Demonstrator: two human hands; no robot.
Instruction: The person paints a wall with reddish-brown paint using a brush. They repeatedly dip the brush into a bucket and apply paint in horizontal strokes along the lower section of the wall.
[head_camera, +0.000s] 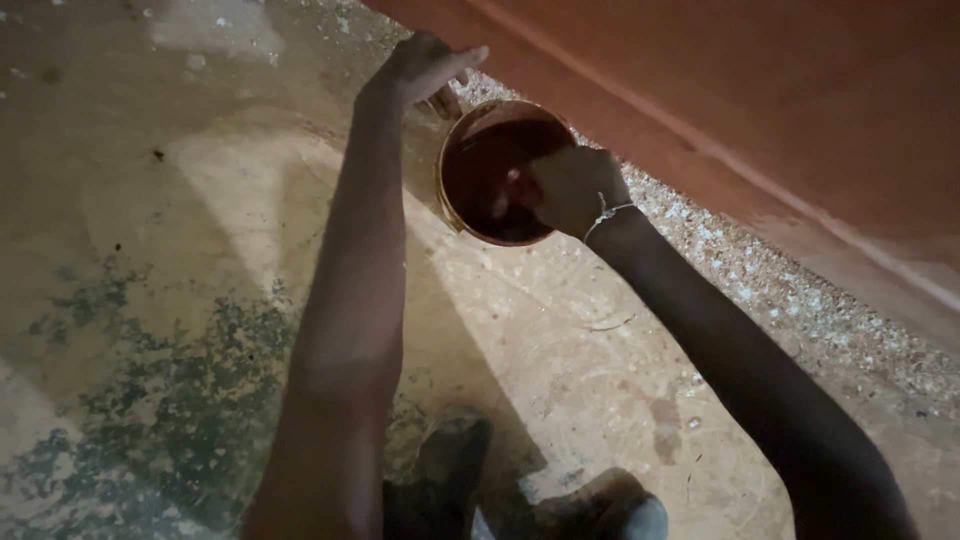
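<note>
As the view ran from left to right, the concrete floor (150, 250) came first: pale, scuffed, blotched with dark greenish patches well to the left of both hands and strewn with pale chips nearer the board.

Left hand (418, 68): arm stretched forward, hand laid against the lower edge of the reddish-brown board (750, 90); fingers (462, 60) held together and extended, pinching nothing that could be seen.

Tin (497, 170): round, open, standing on the floor just below and to the right of the left-hand fingers, touching or nearly touching the board's edge; filled with a dark red-brown liquid; its outer wall pale, and no label, sign or package could be made out on it or anywhere else in view.

Right hand (570, 188): a thin bracelet (607, 214) at the wrist; hand over the right rim of the tin, fingers curled down into it; whether they gripped a cloth, a brush or nothing could not be told.

Board: a large slanted surface above and to the right of both hands, evenly red-brown in the part shown, paler along its lower right strip. By judgement, colouring of it was well advanced, with that pale strip left and the tin still holding plenty.

Two dark shoes (450, 470) stood below the hands.
</note>
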